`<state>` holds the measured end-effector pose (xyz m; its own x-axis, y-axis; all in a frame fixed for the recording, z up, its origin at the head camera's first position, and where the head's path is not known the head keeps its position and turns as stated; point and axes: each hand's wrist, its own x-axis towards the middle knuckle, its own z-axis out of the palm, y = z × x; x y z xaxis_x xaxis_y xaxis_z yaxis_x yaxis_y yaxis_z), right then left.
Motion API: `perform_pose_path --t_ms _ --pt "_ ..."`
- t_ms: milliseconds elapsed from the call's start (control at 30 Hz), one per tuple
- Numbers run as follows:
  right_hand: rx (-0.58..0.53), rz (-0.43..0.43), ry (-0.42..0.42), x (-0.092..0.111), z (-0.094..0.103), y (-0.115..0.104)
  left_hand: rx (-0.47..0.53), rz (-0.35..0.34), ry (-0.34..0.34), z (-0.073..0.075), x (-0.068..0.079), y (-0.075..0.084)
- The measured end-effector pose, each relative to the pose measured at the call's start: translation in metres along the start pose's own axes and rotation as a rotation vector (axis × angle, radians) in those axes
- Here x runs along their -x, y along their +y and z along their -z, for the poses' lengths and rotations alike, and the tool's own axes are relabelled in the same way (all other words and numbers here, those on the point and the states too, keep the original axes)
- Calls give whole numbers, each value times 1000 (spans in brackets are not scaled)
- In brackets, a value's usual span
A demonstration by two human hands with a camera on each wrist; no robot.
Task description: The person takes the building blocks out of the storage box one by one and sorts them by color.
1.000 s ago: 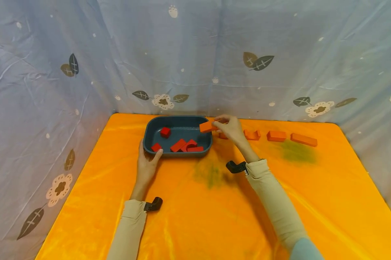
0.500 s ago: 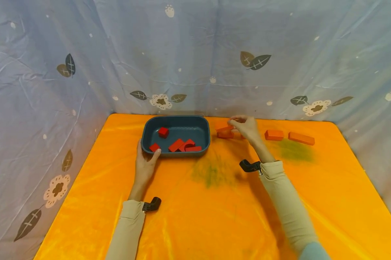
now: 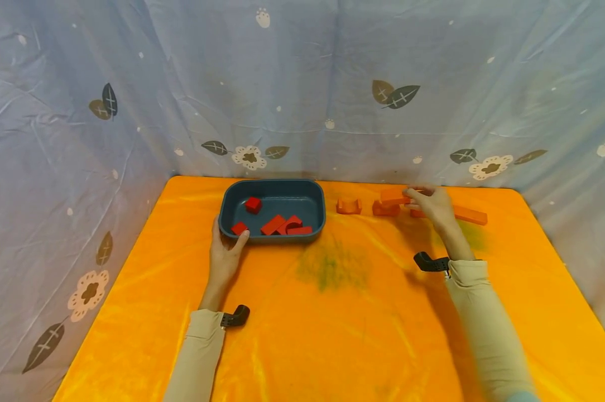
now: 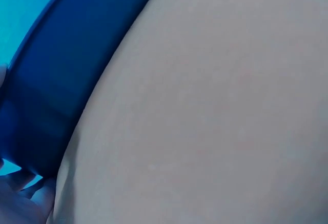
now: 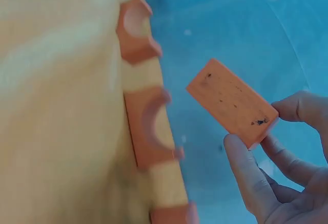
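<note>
Head view: near the left-centre of the frame, the left hand (image 3: 224, 259) grips the near-left corner of the blue-grey tray (image 3: 292, 205), thumb over the rim and fingers round the outer side. Five red pieces lie in the tray: a red cube (image 3: 253, 205) toward its upper left, a small red block (image 3: 239, 228) close to the thumb, and a red rectangular block (image 3: 272, 225), a red arch (image 3: 294, 220) and a flat red piece (image 3: 300, 230) along the lower edge.

Right of centre, the right hand (image 3: 434, 205) pinches an orange block (image 3: 394, 196) by one end between thumb and fingers, apparently raised off the table (image 3: 307, 335). Around it runs an orange row: a first notched block (image 3: 349, 207), a second notched block (image 3: 385, 209), a partly hidden block (image 3: 417, 214) and a long bar (image 3: 472, 216).

As I judge it, the red pieces are gathered and the row is mostly formed, leaving the held block unplaced; whether the row is being built or cleared, I cannot tell.
</note>
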<state>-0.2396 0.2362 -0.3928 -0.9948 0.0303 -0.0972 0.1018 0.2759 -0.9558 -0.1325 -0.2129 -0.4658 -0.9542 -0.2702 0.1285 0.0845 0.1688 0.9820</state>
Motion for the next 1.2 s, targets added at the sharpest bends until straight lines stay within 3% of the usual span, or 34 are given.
perform_pose_path --t_ms 300,500,767,1000,1200 --pt "-246 -31 61 7 37 21 24 -42 -21 -1 9 27" --pt "-333 -30 100 12 53 31 24 -27 -23 -1 9 28" --pt "-347 11 132 15 83 46 9 9 -24 -1 9 30" --pt "-411 -75 137 4 115 81 17 -7 -28 0 8 29" --pt "-517 -95 134 15 128 73 18 -9 -30 0 8 28"
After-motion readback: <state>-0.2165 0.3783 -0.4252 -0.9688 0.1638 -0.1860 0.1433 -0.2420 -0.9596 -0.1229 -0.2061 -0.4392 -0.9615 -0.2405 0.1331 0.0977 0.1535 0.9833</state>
